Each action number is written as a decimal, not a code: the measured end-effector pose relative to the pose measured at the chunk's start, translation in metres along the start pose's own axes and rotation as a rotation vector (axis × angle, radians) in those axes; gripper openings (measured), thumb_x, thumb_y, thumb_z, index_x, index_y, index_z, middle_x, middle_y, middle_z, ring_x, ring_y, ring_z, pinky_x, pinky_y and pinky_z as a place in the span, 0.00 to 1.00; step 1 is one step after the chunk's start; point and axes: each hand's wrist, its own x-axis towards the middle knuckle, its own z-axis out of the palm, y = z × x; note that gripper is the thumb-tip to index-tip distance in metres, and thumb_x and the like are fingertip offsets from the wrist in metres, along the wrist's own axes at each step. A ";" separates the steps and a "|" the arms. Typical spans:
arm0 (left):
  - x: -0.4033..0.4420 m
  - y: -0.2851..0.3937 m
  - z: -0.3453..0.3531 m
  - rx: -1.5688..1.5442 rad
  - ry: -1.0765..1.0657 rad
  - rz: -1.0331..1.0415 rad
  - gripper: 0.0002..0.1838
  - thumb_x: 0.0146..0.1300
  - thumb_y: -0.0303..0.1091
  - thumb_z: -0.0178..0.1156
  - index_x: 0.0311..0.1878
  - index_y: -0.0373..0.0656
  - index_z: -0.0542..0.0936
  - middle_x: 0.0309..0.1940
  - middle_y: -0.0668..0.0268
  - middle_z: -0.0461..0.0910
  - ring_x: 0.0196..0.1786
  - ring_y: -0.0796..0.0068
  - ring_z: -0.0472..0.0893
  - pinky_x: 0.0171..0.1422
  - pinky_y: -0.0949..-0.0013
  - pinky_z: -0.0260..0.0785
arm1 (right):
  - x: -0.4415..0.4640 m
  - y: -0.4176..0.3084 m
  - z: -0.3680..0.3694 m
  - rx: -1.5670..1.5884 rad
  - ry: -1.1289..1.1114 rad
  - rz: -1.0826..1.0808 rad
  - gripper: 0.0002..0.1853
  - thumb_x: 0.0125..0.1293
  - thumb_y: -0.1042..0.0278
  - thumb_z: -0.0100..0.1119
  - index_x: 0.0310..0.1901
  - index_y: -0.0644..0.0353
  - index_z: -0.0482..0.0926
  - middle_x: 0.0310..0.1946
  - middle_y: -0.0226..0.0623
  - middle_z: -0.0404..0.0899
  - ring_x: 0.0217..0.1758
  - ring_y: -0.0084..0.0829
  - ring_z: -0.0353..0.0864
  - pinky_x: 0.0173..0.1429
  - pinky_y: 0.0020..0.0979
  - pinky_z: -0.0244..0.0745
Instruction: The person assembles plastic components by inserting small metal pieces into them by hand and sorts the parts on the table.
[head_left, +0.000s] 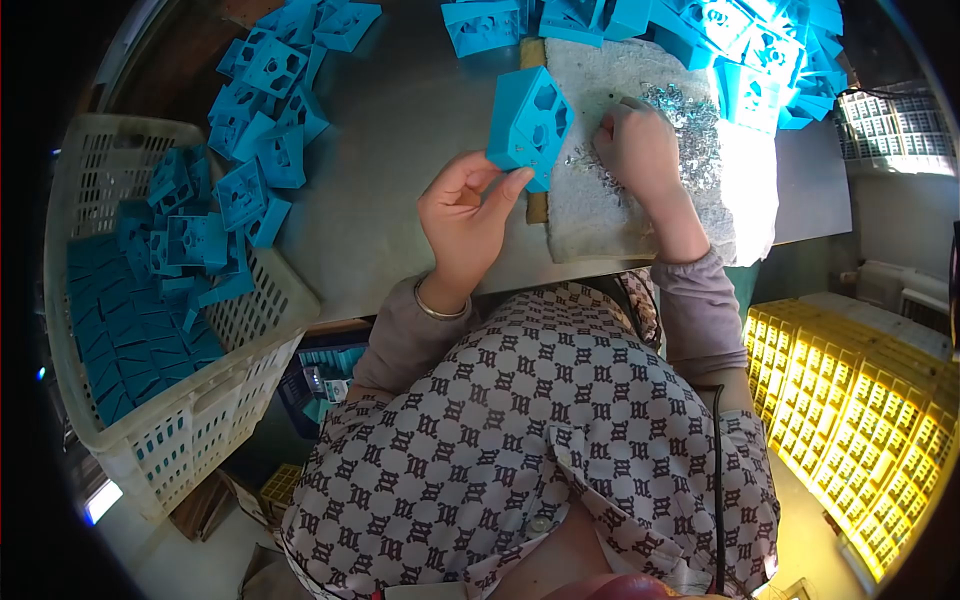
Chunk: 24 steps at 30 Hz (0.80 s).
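Our left grip pinches the blue part at its near end, its long axis pointing away from us. Our right grip is bunched closed above the cloth.

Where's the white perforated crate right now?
Head view, left side: the crate sits beside the metal table, blue parts inside.

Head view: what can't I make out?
All in the head view:
- Anything in the right hand: hidden by curled fingers.
- Shapes of the small bits on the cloth: too small.
- Upper-right blue parts: glare; top edge cuts some off.
- White basket's floor: covered by blue pieces.
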 end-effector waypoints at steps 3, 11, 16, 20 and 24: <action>0.000 -0.004 -0.003 -0.077 0.028 -0.036 0.11 0.66 0.15 0.68 0.50 0.29 0.81 0.45 0.59 0.87 0.49 0.75 0.86 0.55 0.71 0.78 | -0.006 -0.008 -0.019 0.278 -0.067 0.067 0.05 0.54 0.72 0.65 0.30 0.62 0.86 0.33 0.44 0.85 0.36 0.48 0.86 0.42 0.42 0.82; 0.001 -0.002 -0.001 -0.125 0.055 -0.072 0.11 0.66 0.16 0.67 0.51 0.28 0.81 0.45 0.59 0.88 0.48 0.75 0.86 0.55 0.71 0.79 | -0.051 -0.026 -0.037 0.287 -0.331 -0.062 0.03 0.52 0.74 0.64 0.23 0.62 0.83 0.30 0.42 0.82 0.37 0.44 0.85 0.43 0.42 0.79; 0.000 -0.001 0.005 -0.119 0.044 -0.065 0.11 0.66 0.16 0.68 0.51 0.28 0.81 0.44 0.59 0.88 0.48 0.76 0.86 0.55 0.72 0.78 | -0.078 -0.048 -0.026 -0.208 -0.110 -0.278 0.01 0.56 0.74 0.60 0.28 0.60 0.78 0.32 0.38 0.76 0.40 0.38 0.81 0.49 0.38 0.78; -0.002 -0.002 0.007 -0.088 0.037 -0.063 0.11 0.66 0.16 0.68 0.51 0.28 0.81 0.44 0.60 0.88 0.47 0.76 0.86 0.54 0.72 0.79 | -0.079 -0.047 -0.014 -0.205 -0.100 -0.233 0.02 0.57 0.74 0.60 0.29 0.61 0.78 0.32 0.39 0.76 0.41 0.39 0.81 0.48 0.39 0.78; -0.005 -0.001 0.007 -0.081 0.035 -0.062 0.11 0.66 0.16 0.69 0.51 0.28 0.82 0.43 0.60 0.88 0.46 0.77 0.86 0.53 0.72 0.79 | -0.073 -0.038 -0.021 0.191 -0.071 -0.124 0.02 0.58 0.78 0.63 0.33 0.66 0.82 0.36 0.39 0.82 0.39 0.38 0.85 0.43 0.36 0.81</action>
